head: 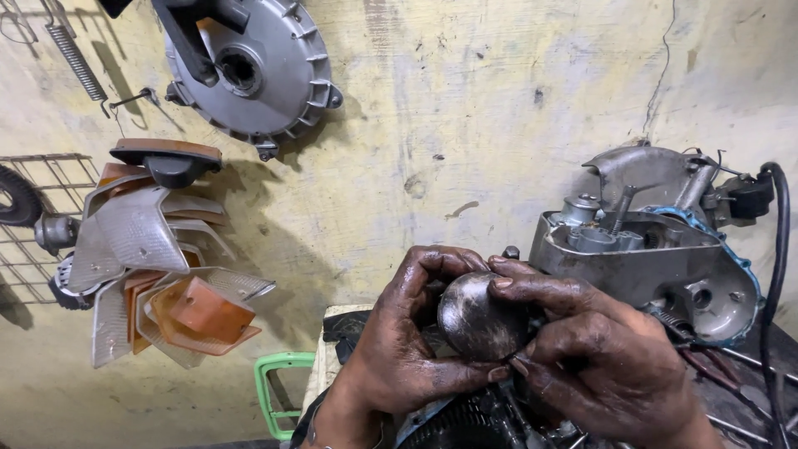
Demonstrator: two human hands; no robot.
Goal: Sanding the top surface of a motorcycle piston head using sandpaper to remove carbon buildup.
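Both my hands, black with grease, close around a round dark metal part with a domed, shiny top (475, 316), held low in the middle of the view. My left hand (399, 349) cups it from the left, with the thumb under its lower edge. My right hand (598, 349) grips it from the right, fingertips on its upper and lower rim. Below my hands lies a dark finned engine part (461, 424), partly hidden.
A grey metal engine casing (657, 266) with a blue gasket edge stands at the right, with a black cable (777, 249) beside it. On the yellowish wall hang a grey hub cover (266, 75), clear and orange light lenses (158, 266) and a spring (75, 54). A green frame (278, 391) stands below.
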